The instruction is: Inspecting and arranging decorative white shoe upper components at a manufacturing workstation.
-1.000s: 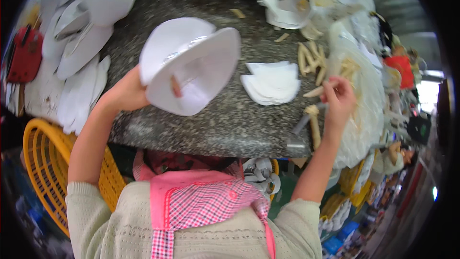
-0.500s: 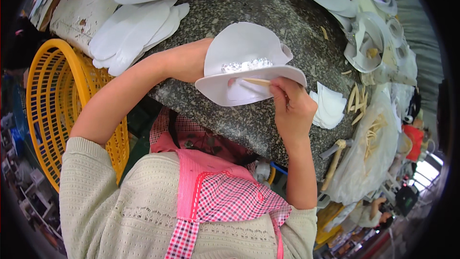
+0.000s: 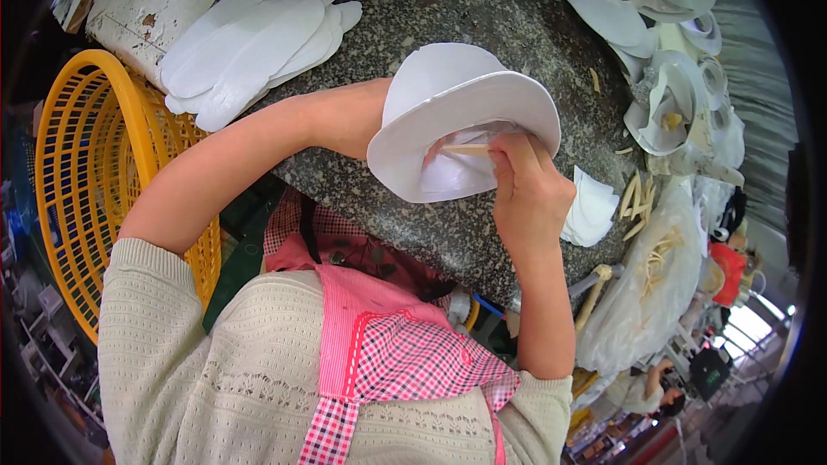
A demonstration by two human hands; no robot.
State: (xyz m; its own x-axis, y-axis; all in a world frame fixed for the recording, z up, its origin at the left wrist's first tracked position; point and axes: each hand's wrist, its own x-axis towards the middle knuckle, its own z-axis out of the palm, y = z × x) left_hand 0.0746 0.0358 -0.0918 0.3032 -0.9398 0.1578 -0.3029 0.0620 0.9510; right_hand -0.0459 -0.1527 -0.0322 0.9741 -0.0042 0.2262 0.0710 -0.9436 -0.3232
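Note:
A curved white piece [image 3: 465, 103], looking like a shoe upper with a wide flared edge, is held up over the stone slab. My left hand [image 3: 369, 125] reaches behind and into it, supporting it; most of those fingers are hidden, with some skin showing inside the hollow. My right hand [image 3: 532, 185] pinches a thin pale wooden stick [image 3: 465, 150], whose far end points left into the hollow. Close by on the right lies a small stack of white cut pieces [image 3: 593, 207].
The speckled stone slab [image 3: 413, 250] carries flat white sole-shaped pieces [image 3: 258, 52] at upper left. A yellow basket [image 3: 65, 181] stands left. White shaped parts [image 3: 668, 103], wooden sticks [image 3: 636, 198] and a clear plastic bag [image 3: 637, 293] are along the right.
The white piece has tilted so that its hollow faces me more, hiding the sparkly band. My right hand has moved slightly down and right, still pinching the stick.

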